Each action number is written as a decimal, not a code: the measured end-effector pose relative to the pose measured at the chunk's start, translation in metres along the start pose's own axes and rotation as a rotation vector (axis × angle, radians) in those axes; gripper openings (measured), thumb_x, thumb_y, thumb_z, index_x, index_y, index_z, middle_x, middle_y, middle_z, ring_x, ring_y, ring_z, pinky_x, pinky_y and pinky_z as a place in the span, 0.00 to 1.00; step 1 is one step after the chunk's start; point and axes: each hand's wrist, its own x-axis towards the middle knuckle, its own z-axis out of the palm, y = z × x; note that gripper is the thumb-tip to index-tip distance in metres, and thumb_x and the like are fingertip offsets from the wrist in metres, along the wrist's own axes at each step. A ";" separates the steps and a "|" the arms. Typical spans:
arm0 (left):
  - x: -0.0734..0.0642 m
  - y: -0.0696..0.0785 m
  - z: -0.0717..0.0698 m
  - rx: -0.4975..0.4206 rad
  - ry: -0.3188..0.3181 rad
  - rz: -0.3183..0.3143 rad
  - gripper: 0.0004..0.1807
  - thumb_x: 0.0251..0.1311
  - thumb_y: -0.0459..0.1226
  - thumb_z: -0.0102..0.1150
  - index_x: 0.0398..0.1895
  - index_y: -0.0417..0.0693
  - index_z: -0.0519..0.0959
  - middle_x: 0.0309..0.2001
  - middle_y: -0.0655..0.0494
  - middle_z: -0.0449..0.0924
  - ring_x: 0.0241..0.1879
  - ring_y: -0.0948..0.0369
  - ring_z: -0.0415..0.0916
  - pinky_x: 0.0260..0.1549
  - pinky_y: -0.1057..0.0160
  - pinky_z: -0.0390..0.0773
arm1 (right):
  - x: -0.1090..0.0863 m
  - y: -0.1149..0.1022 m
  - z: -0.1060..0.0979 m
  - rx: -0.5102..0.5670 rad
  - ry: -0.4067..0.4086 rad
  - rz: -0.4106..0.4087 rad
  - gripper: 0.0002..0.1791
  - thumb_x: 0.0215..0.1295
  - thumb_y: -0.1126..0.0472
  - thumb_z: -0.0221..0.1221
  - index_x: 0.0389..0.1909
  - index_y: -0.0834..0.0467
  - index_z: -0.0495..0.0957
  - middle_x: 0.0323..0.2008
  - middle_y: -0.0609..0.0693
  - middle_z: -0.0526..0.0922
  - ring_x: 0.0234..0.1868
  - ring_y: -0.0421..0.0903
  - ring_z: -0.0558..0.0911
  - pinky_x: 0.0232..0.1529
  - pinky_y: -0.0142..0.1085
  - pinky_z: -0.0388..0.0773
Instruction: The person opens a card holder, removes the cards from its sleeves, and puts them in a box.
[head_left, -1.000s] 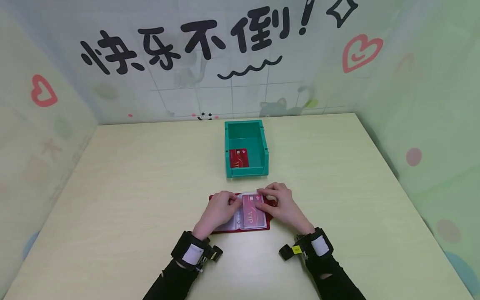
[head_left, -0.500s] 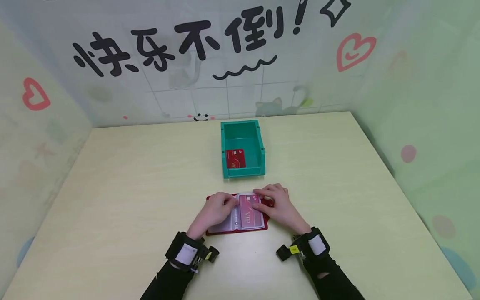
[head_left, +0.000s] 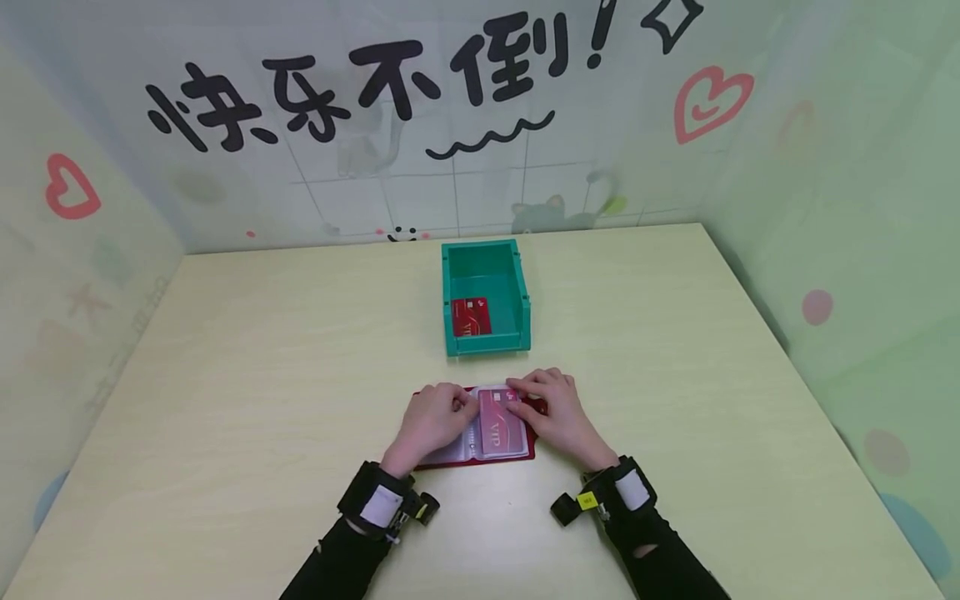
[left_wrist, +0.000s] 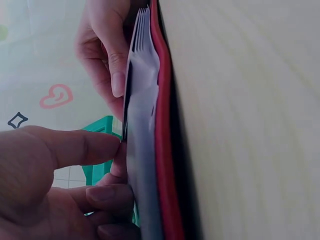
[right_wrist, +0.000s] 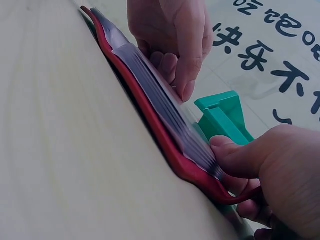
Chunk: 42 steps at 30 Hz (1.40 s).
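A red-covered card holder (head_left: 532,450) lies spread on the table, its clear sleeve pages facing up. On its right-hand page sits a pink-looking VIP card (head_left: 500,432) under the clear plastic. My left hand (head_left: 435,417) has its fingers curled, thumb and index fingertips meeting at the card's upper left edge. From the right side, my right hand (head_left: 558,417) pinches the holder's pages (right_wrist: 165,100), thumb on top and fingers beneath at the outer edge. The right wrist view shows the stacked pages standing slightly off the cover.
Just beyond the holder stands a teal bin (head_left: 510,279) with a red VIP card (head_left: 471,317) in its front left corner. Printed walls enclose the wooden table (head_left: 262,350) at the back and both sides.
The camera view has shifted slightly. Both hands stay at the holder, with only tiny finger movements over the card.
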 end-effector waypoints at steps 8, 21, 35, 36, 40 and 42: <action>-0.001 0.000 0.002 0.036 0.002 0.009 0.12 0.67 0.40 0.59 0.37 0.41 0.86 0.17 0.56 0.72 0.26 0.59 0.68 0.28 0.65 0.60 | -0.002 0.000 0.000 0.006 -0.005 0.020 0.20 0.63 0.58 0.68 0.56 0.58 0.83 0.40 0.51 0.83 0.50 0.49 0.73 0.56 0.49 0.62; -0.003 0.002 0.001 0.025 -0.005 -0.010 0.11 0.68 0.40 0.59 0.37 0.42 0.86 0.28 0.52 0.79 0.35 0.57 0.69 0.31 0.64 0.63 | -0.003 0.001 0.003 -0.025 0.034 -0.015 0.19 0.62 0.60 0.68 0.55 0.58 0.84 0.41 0.51 0.83 0.49 0.49 0.73 0.54 0.47 0.62; -0.005 0.001 0.003 0.076 0.018 0.026 0.13 0.67 0.42 0.61 0.41 0.42 0.88 0.29 0.51 0.83 0.34 0.57 0.70 0.33 0.63 0.66 | -0.002 -0.001 0.004 -0.036 0.037 0.001 0.19 0.63 0.60 0.68 0.55 0.59 0.84 0.49 0.56 0.78 0.56 0.54 0.69 0.60 0.53 0.62; -0.005 0.001 0.003 0.080 0.020 0.032 0.13 0.67 0.41 0.61 0.41 0.42 0.88 0.29 0.51 0.83 0.34 0.56 0.70 0.34 0.62 0.66 | -0.002 -0.001 0.005 -0.041 0.035 0.001 0.19 0.63 0.60 0.68 0.55 0.59 0.84 0.50 0.56 0.78 0.58 0.54 0.69 0.61 0.54 0.62; -0.006 -0.001 0.004 0.096 0.036 0.051 0.12 0.67 0.41 0.61 0.39 0.42 0.89 0.31 0.50 0.84 0.36 0.55 0.70 0.40 0.59 0.67 | -0.002 -0.001 0.005 -0.051 0.030 -0.005 0.19 0.63 0.60 0.67 0.55 0.58 0.83 0.53 0.55 0.79 0.60 0.55 0.68 0.62 0.54 0.61; -0.007 -0.002 0.005 0.086 0.043 0.052 0.11 0.66 0.40 0.62 0.40 0.43 0.89 0.33 0.50 0.84 0.37 0.55 0.70 0.41 0.57 0.67 | -0.002 -0.002 0.005 -0.056 0.032 -0.008 0.19 0.63 0.60 0.67 0.55 0.58 0.83 0.54 0.55 0.79 0.60 0.55 0.68 0.62 0.54 0.61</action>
